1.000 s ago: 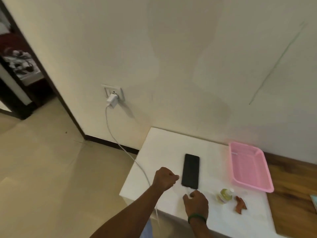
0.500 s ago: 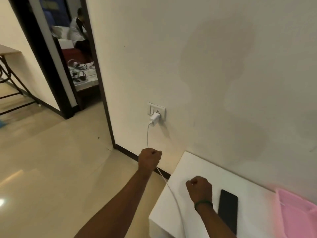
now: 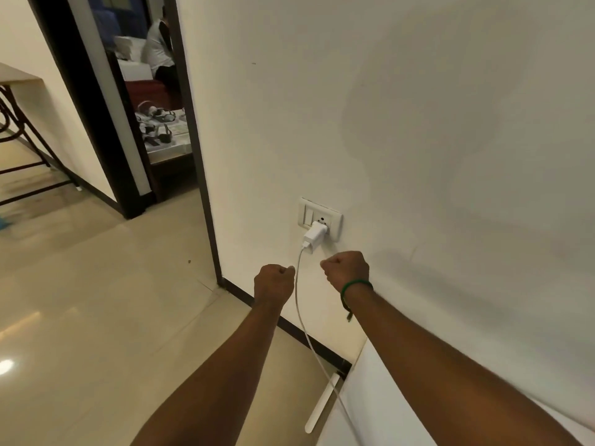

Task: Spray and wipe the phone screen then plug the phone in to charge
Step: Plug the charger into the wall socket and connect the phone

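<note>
Since half a second ago your right hand [image 3: 346, 270] has left the desk and come up to the wall. Your view has swung left with it, so the phone is now out of sight, and you cannot tell where it lies or whether it is plugged in.

Your right hand is balled into a fist just below the socket plate [image 3: 320, 217]. Nothing shows in it, and a green band [image 3: 355, 286] sits round the wrist. Your left hand [image 3: 274, 282] is curled tight too, just left of the charging cable [image 3: 297, 297]. The cable passes right by its thumb, but whether the fingers pinch it is hidden.

A white charger [image 3: 315, 235] sits in the socket. Its cable hangs down between your hands toward the desk [image 3: 363, 407], whose white corner is mostly covered by your right forearm. The cable's far end is cut off at the bottom edge.
</note>
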